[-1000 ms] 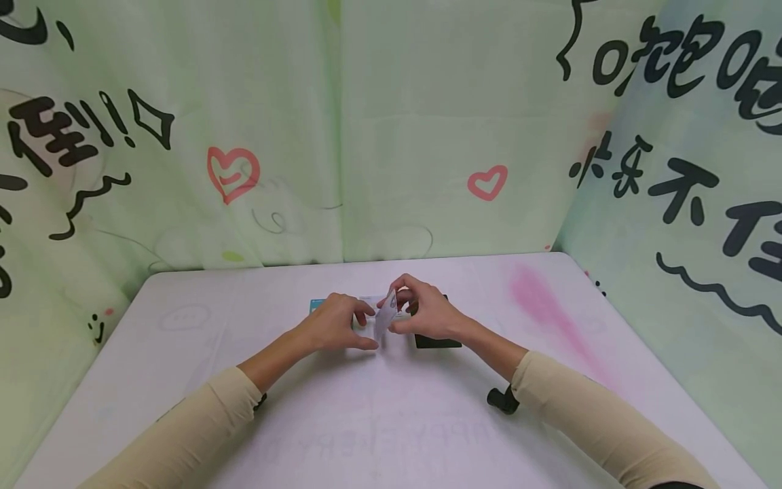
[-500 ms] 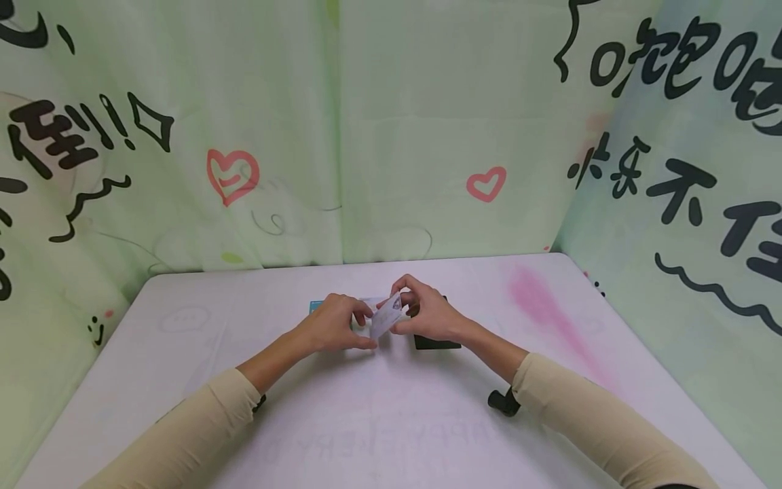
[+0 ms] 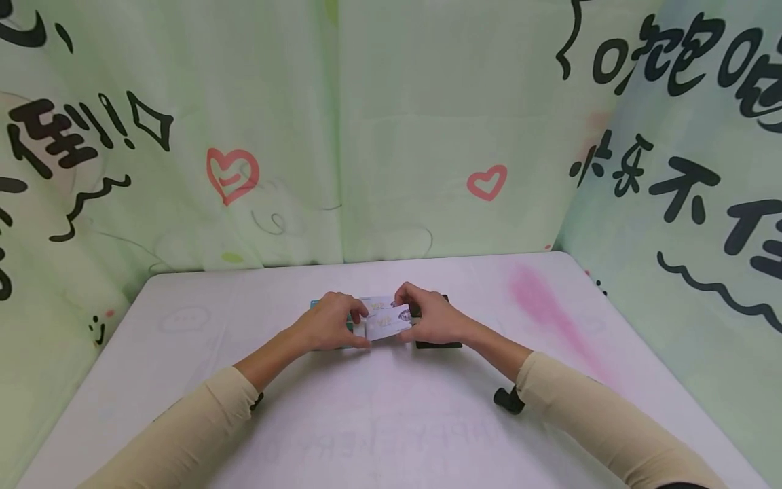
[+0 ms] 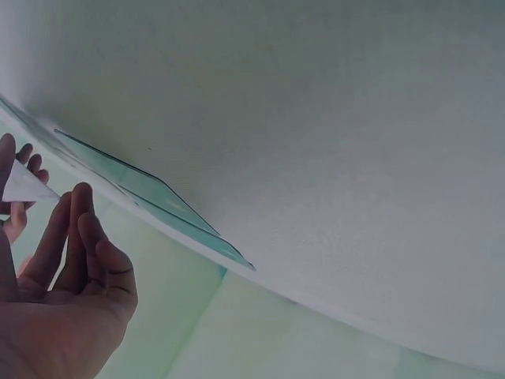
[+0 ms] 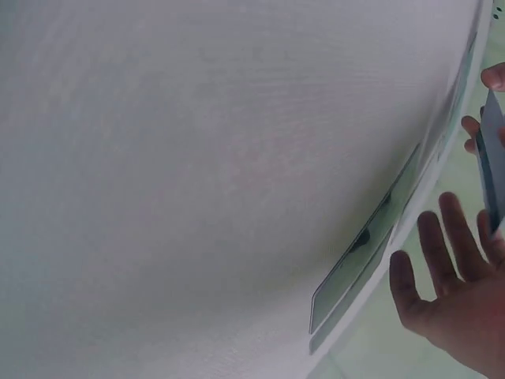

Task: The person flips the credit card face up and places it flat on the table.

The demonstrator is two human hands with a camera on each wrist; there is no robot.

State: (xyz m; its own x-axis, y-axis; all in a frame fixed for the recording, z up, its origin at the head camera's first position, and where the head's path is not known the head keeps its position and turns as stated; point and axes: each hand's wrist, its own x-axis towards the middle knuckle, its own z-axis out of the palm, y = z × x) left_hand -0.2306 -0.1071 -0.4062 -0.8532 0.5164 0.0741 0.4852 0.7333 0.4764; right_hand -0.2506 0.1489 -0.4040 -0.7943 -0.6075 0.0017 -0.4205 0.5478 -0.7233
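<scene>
A small white printed card (image 3: 388, 323) is held up in front of the head camera, its printed face toward it. My left hand (image 3: 330, 324) is at the card's left edge, thumb at the lower corner. At its right edge my right hand (image 3: 432, 318) pinches with thumb and index finger. In the left wrist view, fingertips of the left hand (image 4: 71, 292) meet a corner of the white card (image 4: 28, 185). The right wrist view has the card (image 5: 493, 158) nearly edge-on, with the right hand's (image 5: 465, 292) other fingers spread.
Behind the held card lies a similar white card (image 3: 374, 302). A teal card (image 3: 314, 303) is partly hidden under the left hand, and a black flat item (image 3: 438, 345) under the right. They rest on the white table (image 3: 275, 407), with a printed curtain (image 3: 366, 136) behind.
The held card has turned from nearly edge-on to face the head camera. My right hand has shifted slightly, its index finger now lower; the left hand has barely moved.
</scene>
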